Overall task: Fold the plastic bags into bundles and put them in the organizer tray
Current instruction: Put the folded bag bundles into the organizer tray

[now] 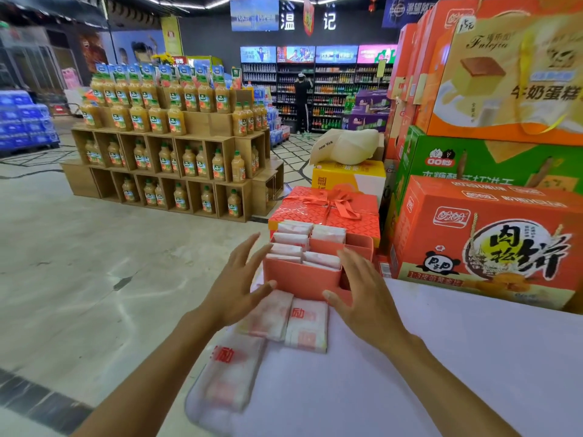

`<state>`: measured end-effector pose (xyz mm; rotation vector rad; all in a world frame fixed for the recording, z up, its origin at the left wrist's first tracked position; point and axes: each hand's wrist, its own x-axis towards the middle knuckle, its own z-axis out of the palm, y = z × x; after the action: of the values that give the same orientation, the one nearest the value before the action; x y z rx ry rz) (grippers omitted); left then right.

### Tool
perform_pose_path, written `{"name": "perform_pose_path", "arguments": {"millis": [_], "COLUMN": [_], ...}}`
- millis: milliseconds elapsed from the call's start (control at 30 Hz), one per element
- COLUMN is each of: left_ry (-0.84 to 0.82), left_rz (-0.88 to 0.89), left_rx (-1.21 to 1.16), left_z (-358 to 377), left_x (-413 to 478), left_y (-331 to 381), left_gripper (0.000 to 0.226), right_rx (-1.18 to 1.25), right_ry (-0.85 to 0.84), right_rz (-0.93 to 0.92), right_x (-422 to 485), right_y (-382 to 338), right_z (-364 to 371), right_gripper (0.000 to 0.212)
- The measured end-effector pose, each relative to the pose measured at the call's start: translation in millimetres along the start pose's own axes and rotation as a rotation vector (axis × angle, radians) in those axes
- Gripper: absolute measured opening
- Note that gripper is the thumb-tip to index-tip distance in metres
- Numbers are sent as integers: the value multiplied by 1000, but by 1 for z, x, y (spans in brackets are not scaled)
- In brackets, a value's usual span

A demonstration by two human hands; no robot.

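At the centre of the frame, on a pale tabletop [441, 357] in a shop aisle, a person's two bare hands flank a coral organizer tray [299, 279] already packed with folded plastic bags. The left hand [243, 288] is spread wide at the tray's left side, fingers apart, its grip on nothing; whether the fingertips touch the tray wall cannot be told. The right hand [362, 294] is likewise open and empty, its thumb against the tray's lower right corner. Two folded bundles [290, 320] lie side by side just below the tray, and a larger, flatter bag [227, 376] lies lower left, hanging over the tabletop's edge.

The step in hand appears to be steadying or shifting the tray. It would go best with both palms pressing evenly on opposite walls and a straight slide, so the upright bundles inside do not tip or spring open. The two bundles in front sit close enough to be pushed if the tray comes forward.

Room is tight above and to the right: a red gift box [331, 212] stands directly behind the tray and an orange carton [489, 241] is close on the right. Open tabletop lies at lower right; the left edge drops to the floor [94, 263].
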<state>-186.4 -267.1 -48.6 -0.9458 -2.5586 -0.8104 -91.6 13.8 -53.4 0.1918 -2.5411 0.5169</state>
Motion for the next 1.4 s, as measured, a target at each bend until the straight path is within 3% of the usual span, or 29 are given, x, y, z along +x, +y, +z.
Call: {"name": "perform_pose_path", "arguments": {"millis": [67,167,267,367,500,600,733,1033,1133,1233,1400], "left_ry": [-18,-180,-338,-372,-293,-269,-241,-104,-47,62,150], "left_rz": [-15,-99,-157,-187,-187,-178,-171,-128,-76,-80,-80], "left_rx": [-2,-1,-23,-57,-51,-53,-48,-299,-331,-363,-315], "left_z": [-3,5,14,22,34,45,58,67,57,36,-7], "left_x": [-27,-51,-61,-69,-80,-84,-88,-80,-78,-73,-58], "left_y": [4,0,3,13,24,38,61,108,111,102,79], "left_gripper": [75,81,92,86,78,65,59,53,49,59,27], "right_rx": [-10,93,34,-38,-101,-135,-135,-127,-111,-188,-153], "right_ry": [66,-141,-429,-519,-442,-450,-405,-291,-211,-112,-12], "right_rz": [-63,-20,14,30,21,46,114,192,175,166,116], "right_x": [-21,-36,-41,-48,-61,-69,-85,-113,-113,-100,-67], "right_y": [-12,-28,-33,-30,-29,-30,-16,3,6,-2,-25], "right_z": [3,14,33,43,35,21,5,-19,-28,-44,-68], "right_gripper": [68,64,92,109,79,88,63,59,43,33,29]}}
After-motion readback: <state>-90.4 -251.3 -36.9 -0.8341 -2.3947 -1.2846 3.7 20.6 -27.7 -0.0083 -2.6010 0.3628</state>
